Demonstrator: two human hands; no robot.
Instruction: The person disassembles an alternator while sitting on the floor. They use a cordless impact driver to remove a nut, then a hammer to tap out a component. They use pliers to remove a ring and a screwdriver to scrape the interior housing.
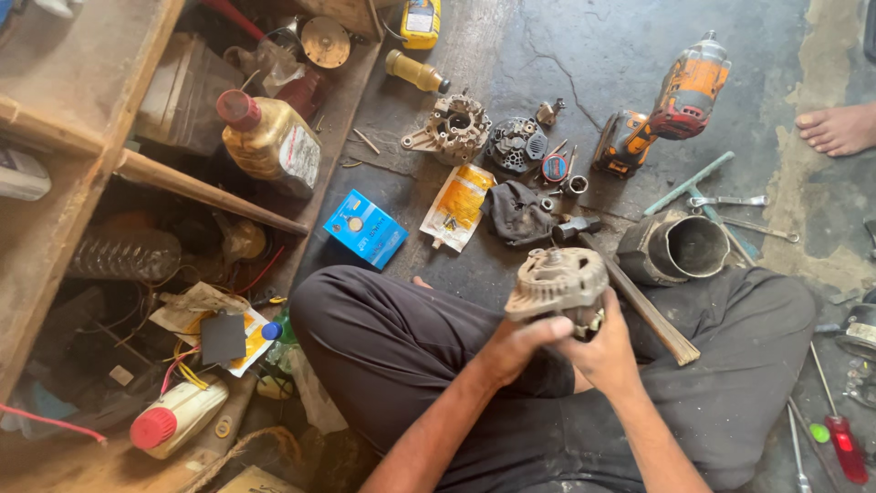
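Both hands, left [513, 347] and right [602, 351], grip the alternator [558, 281] above the lap. Risk: greasy housing slips, dropping onto the hammer [630, 297].

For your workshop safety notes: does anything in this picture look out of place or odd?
Yes. Tools and dismantled parts lie scattered over the cracked concrete floor, a hammer rests across the person's leg, and someone's bare foot sits close to loose spanners.
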